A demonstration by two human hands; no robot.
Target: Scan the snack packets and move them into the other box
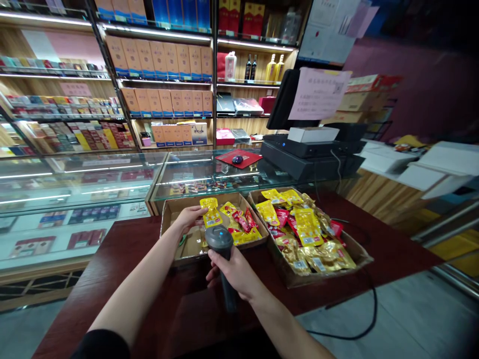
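Observation:
Over the left cardboard box, my left hand (190, 218) pinches a yellow snack packet (210, 212) by its left edge. My right hand (232, 269) is wrapped round the handle of a dark grey barcode scanner (219, 239), whose head is just below the packet. The left box (175, 205) holds several yellow and red packets (243, 219) on its right side; bare cardboard shows on its left. To the right, a second cardboard box (288, 280) is heaped with yellow, gold and red packets (307, 227).
The boxes stand on a dark red table (123, 249). Behind are a glass counter (187, 172), a mouse (237, 159) on a red mat, and a monitor (284, 99) above a black machine. A black cable (374, 309) hangs at the right.

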